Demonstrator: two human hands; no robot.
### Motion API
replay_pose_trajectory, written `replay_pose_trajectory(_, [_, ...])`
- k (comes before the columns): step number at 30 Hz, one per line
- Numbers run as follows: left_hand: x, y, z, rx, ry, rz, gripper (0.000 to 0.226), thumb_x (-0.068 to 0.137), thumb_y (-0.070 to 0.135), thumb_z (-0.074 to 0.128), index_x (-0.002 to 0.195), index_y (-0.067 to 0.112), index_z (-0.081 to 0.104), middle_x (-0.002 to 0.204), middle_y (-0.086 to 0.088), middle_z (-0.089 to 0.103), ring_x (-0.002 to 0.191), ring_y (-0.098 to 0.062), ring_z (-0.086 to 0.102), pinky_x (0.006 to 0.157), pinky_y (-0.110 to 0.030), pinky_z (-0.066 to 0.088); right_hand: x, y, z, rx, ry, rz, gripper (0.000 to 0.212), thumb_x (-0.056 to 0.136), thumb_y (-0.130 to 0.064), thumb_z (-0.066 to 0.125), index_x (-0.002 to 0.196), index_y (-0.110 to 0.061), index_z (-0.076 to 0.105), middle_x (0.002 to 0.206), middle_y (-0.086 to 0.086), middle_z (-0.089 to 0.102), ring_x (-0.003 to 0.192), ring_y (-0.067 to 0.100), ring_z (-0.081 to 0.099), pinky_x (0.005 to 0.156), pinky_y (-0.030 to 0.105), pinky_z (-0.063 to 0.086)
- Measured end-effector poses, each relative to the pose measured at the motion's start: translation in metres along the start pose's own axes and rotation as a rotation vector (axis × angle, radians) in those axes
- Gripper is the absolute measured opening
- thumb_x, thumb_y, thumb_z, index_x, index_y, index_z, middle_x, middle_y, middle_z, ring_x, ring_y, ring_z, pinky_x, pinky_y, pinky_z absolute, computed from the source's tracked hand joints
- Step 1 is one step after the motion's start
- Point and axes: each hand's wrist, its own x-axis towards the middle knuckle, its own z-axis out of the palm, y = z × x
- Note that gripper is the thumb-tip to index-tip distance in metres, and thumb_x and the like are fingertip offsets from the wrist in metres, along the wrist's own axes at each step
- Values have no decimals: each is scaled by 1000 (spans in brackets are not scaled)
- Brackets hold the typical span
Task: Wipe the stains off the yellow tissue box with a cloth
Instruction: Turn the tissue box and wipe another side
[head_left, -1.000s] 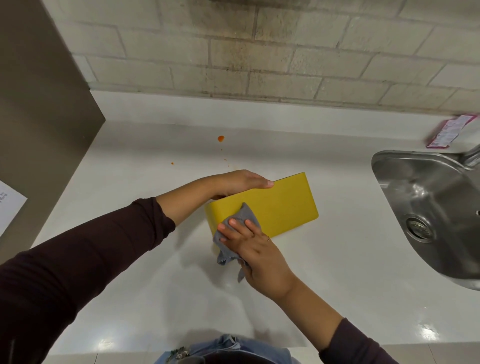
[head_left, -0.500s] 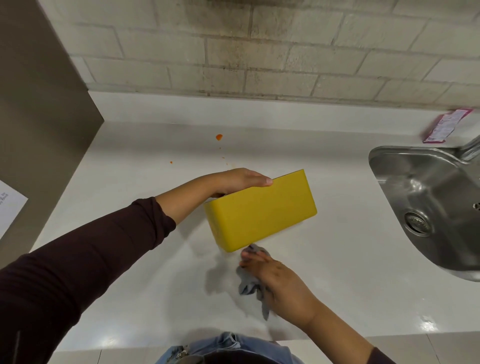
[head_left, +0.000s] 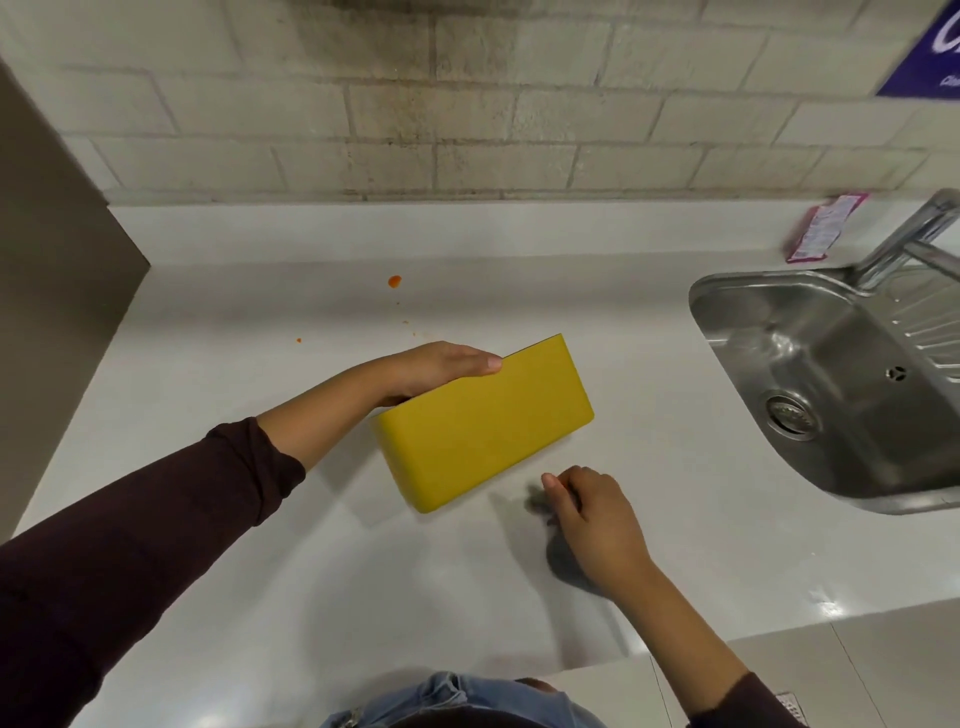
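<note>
The yellow tissue box (head_left: 483, 423) lies tilted on the white counter (head_left: 260, 545), its broad plain face turned toward me. My left hand (head_left: 436, 366) grips its far upper edge and holds it steady. My right hand (head_left: 597, 519) is on the counter to the right of the box's near corner, apart from the box, closed on a bunched grey cloth (head_left: 563, 564) that is blurred and mostly hidden under the palm.
Orange spots (head_left: 395, 281) mark the counter behind the box. A steel sink (head_left: 831, 384) with a tap (head_left: 914, 234) takes up the right side, a pink packet (head_left: 821, 226) behind it. A grey panel (head_left: 52, 260) stands at left.
My right hand has come off the box's face with the cloth, dropped to the counter, then slid right. My left hand has kept its hold on the box.
</note>
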Motion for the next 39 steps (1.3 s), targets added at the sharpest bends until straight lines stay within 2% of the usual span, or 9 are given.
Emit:
replay_pose_trajectory(5, [-2, 3, 1, -12, -15, 0, 43, 86, 50, 48, 125, 31, 54, 132, 3, 57, 109, -12, 59, 91, -29, 45, 10, 6, 8, -152, 208, 4, 18, 95, -20, 51, 94, -16, 69, 107, 4, 61, 104, 25, 51, 89, 37, 36])
replay_pose_trajectory(9, [-5, 8, 2, -5, -30, 12, 30, 89, 46, 46, 118, 43, 53, 133, 8, 54, 100, 0, 57, 81, -18, 44, 21, -24, -4, 531, 36, 335, 29, 94, -3, 42, 115, -10, 61, 111, 7, 65, 103, 27, 60, 88, 33, 44])
replay_pose_trajectory(12, [-6, 10, 4, 69, -32, 25, 41, 91, 43, 44, 131, 33, 46, 147, 5, 39, 121, -8, 47, 98, -22, 34, 26, -40, -17, 920, -73, 535, 21, 87, 4, 42, 98, 11, 58, 114, 43, 52, 101, 53, 52, 78, 38, 39])
replay_pose_trajectory(17, [-20, 20, -9, 82, -9, 103, 43, 94, 30, 42, 137, 27, 38, 155, 7, 21, 141, -13, 22, 107, -25, 17, 19, -58, -44, 1209, -125, 416, 36, 95, -2, 32, 125, -3, 53, 130, 11, 57, 115, 31, 58, 105, 48, 40])
replay_pose_trajectory(22, [-50, 19, -13, 13, -5, 211, 46, 93, 20, 44, 137, 31, 36, 152, 19, 14, 143, -4, 6, 108, -22, 12, 8, -78, -54, 1148, -1, 391, 30, 96, 0, 40, 108, -16, 62, 113, 2, 66, 102, 25, 65, 95, 42, 49])
replay_pose_trajectory(27, [-82, 18, 2, -12, 64, 262, 76, 53, 85, 52, 120, 53, 36, 151, 20, 14, 143, -1, 3, 116, -32, 8, -16, -92, -42, 942, 26, 317, 36, 87, 3, 56, 118, -13, 64, 107, 1, 72, 104, 26, 64, 95, 45, 50])
replay_pose_trajectory(33, [-83, 14, 25, -153, 475, 287, 73, 48, 93, 35, 107, 52, 48, 143, 9, 39, 139, -17, 27, 117, -50, 15, -30, -97, -19, 951, -127, 168, 51, 87, 16, 42, 113, -26, 57, 72, -14, 74, 90, 14, 71, 83, 23, 55])
replay_pose_trajectory(37, [-81, 12, 23, -234, 524, 267, 61, 62, 72, 42, 116, 43, 49, 140, -1, 49, 138, -25, 32, 115, -52, 22, -30, -74, -18, 456, -28, -243, 61, 80, 18, 40, 116, -27, 61, 109, -9, 71, 93, 8, 68, 83, 19, 51])
replay_pose_trajectory(39, [-81, 11, 25, -252, 517, 273, 53, 67, 64, 43, 114, 42, 52, 139, 0, 50, 139, -25, 31, 115, -52, 21, -13, -47, -31, -32, 25, -473, 50, 69, 12, 60, 107, -18, 69, 114, 5, 69, 98, 24, 66, 83, 32, 53])
